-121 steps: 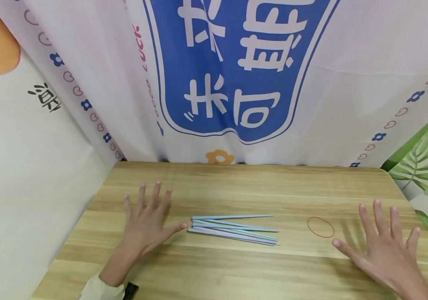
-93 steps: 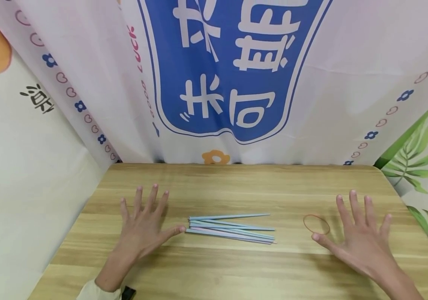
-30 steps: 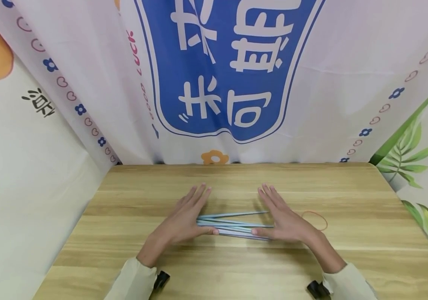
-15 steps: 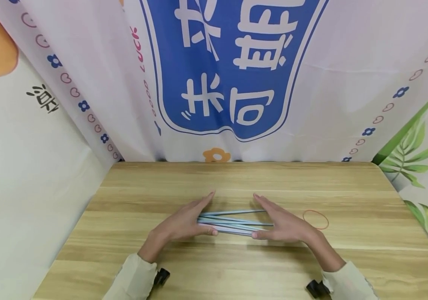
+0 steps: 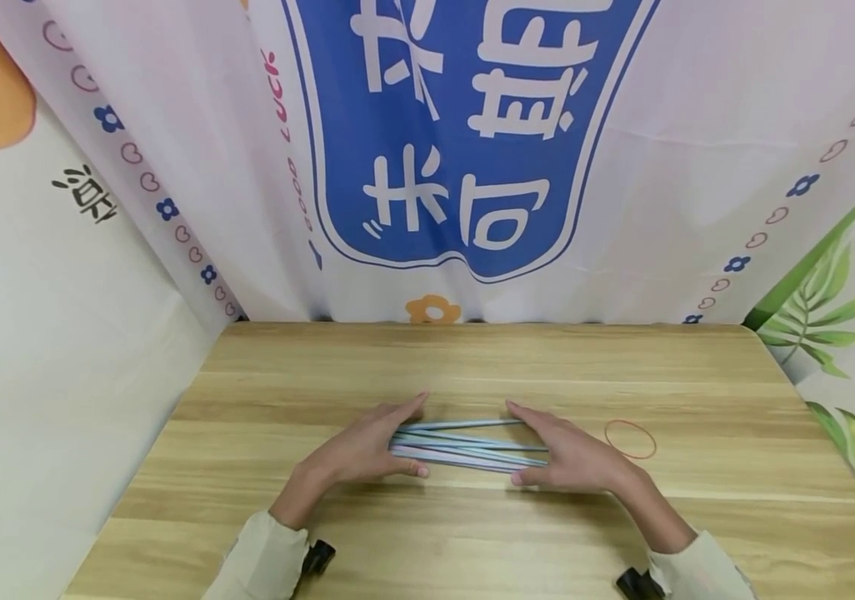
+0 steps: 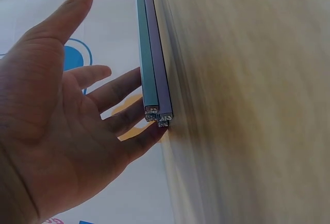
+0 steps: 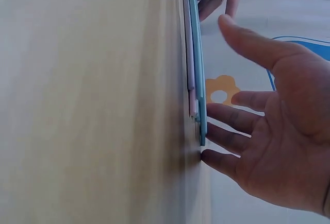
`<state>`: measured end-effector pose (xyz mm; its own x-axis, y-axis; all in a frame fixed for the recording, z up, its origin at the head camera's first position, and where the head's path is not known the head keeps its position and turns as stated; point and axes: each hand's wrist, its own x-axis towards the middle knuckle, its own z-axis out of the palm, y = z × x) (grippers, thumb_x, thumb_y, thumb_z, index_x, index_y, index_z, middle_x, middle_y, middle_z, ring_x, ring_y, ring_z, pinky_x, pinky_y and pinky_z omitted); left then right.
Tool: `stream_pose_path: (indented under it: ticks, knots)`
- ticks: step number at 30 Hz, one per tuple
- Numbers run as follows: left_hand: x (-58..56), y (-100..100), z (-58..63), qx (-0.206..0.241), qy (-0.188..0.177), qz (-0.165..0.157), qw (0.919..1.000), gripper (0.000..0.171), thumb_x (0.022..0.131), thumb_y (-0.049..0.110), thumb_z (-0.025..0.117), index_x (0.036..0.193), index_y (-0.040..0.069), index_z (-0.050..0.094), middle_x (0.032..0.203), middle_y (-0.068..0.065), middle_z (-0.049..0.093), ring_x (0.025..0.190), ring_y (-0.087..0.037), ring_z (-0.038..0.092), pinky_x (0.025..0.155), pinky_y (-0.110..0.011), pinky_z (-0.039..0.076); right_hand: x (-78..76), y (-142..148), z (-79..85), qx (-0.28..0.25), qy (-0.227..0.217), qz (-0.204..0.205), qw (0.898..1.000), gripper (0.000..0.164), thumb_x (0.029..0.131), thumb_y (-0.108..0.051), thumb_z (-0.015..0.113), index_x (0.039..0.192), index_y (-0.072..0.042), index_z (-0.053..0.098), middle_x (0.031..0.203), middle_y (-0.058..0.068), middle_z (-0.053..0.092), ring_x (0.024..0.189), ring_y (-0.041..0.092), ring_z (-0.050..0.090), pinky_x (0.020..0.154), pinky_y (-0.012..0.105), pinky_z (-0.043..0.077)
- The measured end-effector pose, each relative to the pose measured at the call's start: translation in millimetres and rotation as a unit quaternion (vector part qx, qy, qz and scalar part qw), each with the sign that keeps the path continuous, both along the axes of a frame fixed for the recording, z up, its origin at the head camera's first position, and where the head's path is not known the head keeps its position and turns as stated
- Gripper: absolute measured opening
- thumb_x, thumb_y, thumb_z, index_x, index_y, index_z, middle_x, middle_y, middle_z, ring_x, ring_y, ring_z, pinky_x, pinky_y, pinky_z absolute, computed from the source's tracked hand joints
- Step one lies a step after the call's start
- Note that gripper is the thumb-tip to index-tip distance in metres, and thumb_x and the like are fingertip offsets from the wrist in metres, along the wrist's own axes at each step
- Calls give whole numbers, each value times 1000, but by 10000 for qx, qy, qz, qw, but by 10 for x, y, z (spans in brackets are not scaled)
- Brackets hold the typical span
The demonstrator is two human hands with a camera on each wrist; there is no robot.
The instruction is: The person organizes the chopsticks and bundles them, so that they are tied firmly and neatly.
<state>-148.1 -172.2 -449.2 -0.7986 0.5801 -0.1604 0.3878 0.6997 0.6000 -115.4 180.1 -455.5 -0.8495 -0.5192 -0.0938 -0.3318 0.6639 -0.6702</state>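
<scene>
Several pastel chopsticks (image 5: 457, 457), in blue, green, pink and purple, lie loosely fanned across the wooden table. My left hand (image 5: 360, 446) is at their thick ends, thumb on the near side and fingers on the far side. In the left wrist view, silver patterned butts of the chopsticks (image 6: 149, 64) show beside the loosely bent fingers, the thumb apart from them. At the thin ends is my right hand (image 5: 585, 454). Its fingertips are close to the tips of the chopsticks (image 7: 197, 64) in the right wrist view; whether they touch is unclear. A red rubber band (image 5: 641, 458) lies right of that hand.
The wooden table (image 5: 427, 542) ends at a hanging printed curtain (image 5: 652, 208) behind. Another white printed cloth (image 5: 60, 333) hangs at the left. Black wrist cameras (image 5: 318, 557) are on both sleeves.
From wide apart and spread, both hands have come inward to the two ends of the chopsticks. Over the last second their fingers have lowered around the ends. The rubber band stays where it was.
</scene>
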Motion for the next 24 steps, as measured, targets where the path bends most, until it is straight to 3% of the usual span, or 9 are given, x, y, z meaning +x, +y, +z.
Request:
stream_pose_path:
  ticks: [10, 19, 24]
  knots:
    - [-4, -47, -37, 258, 69, -310, 9992, 105, 86, 36, 91, 170, 12, 32, 161, -9, 57, 151, -38, 47, 123, -60, 38, 12, 10, -42, 165, 180, -189, 9995, 98, 84, -29, 94, 165, -10, 42, 163, 16, 52, 147, 40, 52, 119, 61, 43]
    - [8, -21, -47, 162, 464, -421, 9979, 87, 83, 7, 92, 159, 4, 50, 161, -14, 55, 150, -42, 48, 122, -61, 39, -8, 30, -30, 160, 343, -165, 9991, 82, 83, -18, 94, 156, -9, 56, 152, 8, 64, 139, 35, 58, 113, 57, 49]
    - [15, 26, -58, 118, 595, -493, 9969, 79, 82, -1, 90, 153, 1, 56, 153, -14, 63, 146, -38, 55, 121, -56, 43, -7, 44, -35, 159, 454, -83, 9988, 72, 84, -14, 92, 150, -10, 62, 146, 5, 68, 136, 33, 61, 113, 55, 49]
